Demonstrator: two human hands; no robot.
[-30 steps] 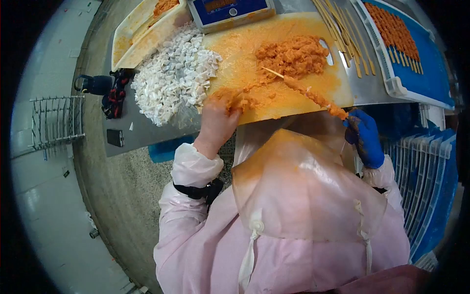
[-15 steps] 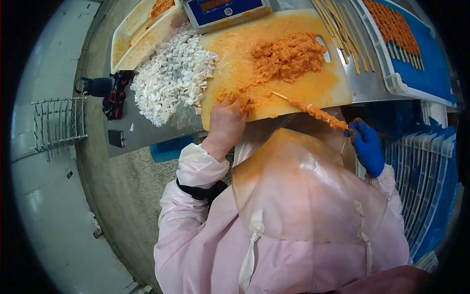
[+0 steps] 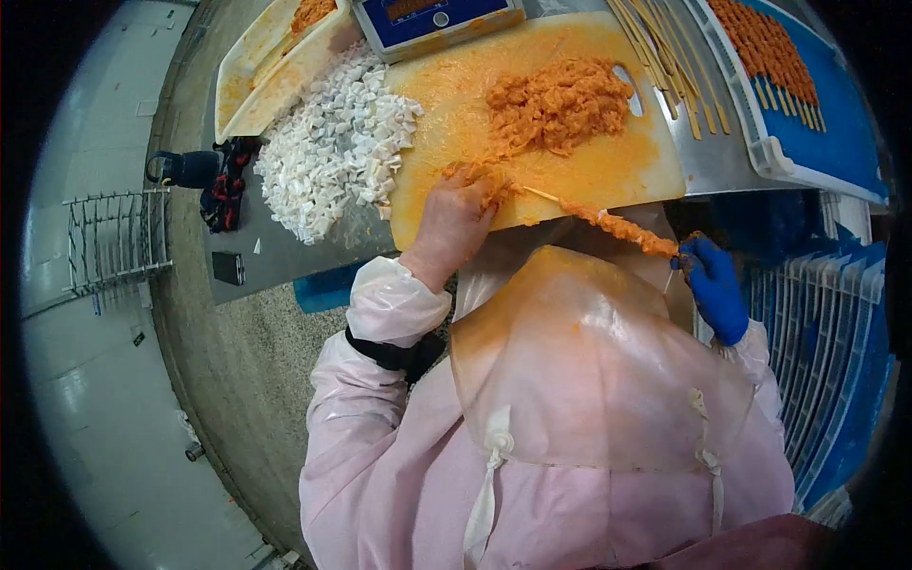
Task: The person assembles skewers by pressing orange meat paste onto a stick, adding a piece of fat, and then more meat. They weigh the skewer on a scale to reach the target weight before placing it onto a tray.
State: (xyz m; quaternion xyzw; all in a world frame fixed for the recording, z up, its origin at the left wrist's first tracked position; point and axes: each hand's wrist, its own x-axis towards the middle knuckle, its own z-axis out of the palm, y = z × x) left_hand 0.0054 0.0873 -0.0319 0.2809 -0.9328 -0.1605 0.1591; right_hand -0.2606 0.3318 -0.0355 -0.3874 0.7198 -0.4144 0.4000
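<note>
In my blue-gloved right hand (image 3: 714, 290) is the handle end of a skewer (image 3: 622, 228), threaded with orange marinated meat along most of its length. Its bare pointed tip reaches left over the near edge of the yellow-stained cutting board (image 3: 442, 85). My bare left hand (image 3: 456, 220) is closed at that tip, its fingers curled on a bit of marinated meat (image 3: 496, 180); the fingertips are partly hidden. Behind the skewer, a heap of the same meat (image 3: 560, 104) lies on the board. White diced pieces (image 3: 328, 152) are piled left of the board.
Bare sticks (image 3: 670, 62) lie right of the board. A blue-lined tray (image 3: 836, 152) holds rows of finished skewers (image 3: 765, 57). At the back are a scale (image 3: 437, 24) and a cream tub (image 3: 280, 81). Stacked crates (image 3: 817, 323) stand by my right arm.
My left hand has moved slightly right and up, bringing meat to the skewer's tip. My right hand and the skewer have barely shifted.
</note>
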